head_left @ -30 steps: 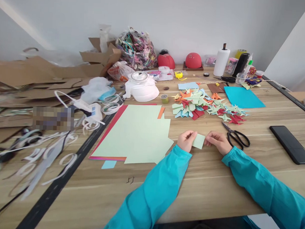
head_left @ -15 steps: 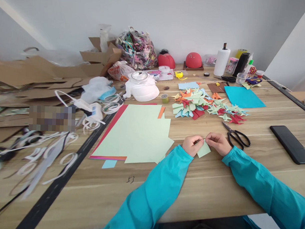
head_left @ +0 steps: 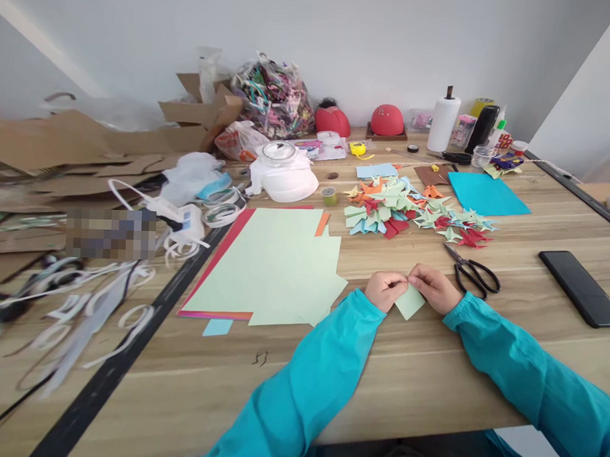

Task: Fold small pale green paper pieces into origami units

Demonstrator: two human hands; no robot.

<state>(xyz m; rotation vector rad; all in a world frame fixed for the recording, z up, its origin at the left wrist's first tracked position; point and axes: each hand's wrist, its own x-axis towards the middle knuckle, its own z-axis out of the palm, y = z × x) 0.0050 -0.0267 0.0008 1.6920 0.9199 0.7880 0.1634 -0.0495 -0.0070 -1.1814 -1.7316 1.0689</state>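
Observation:
A small pale green paper square (head_left: 410, 303) is pinched along its far edge by both hands, its near corner pointing toward me. My left hand (head_left: 384, 289) is closed on the paper's left side. From the right, my right hand (head_left: 434, 286) grips it too, with the fingertips of both hands nearly touching. Just right of that hand lie black-handled scissors (head_left: 472, 271). Beyond the hands is a pile of folded paper cranes (head_left: 386, 199) in green, red, orange and blue. Large pale green sheets (head_left: 278, 267) lie stacked to the left.
A black phone (head_left: 580, 288) lies at the right. Behind the pile are a turquoise sheet (head_left: 489, 193) and a green spool (head_left: 329, 197). A light blue paper piece (head_left: 217, 327) rests near the stack. Cables, a power strip (head_left: 188, 223) and cardboard (head_left: 138, 143) crowd the left.
The green paper has turned slightly, and its near corner now points more directly toward me. My fingertips have shifted a little along its far edge.

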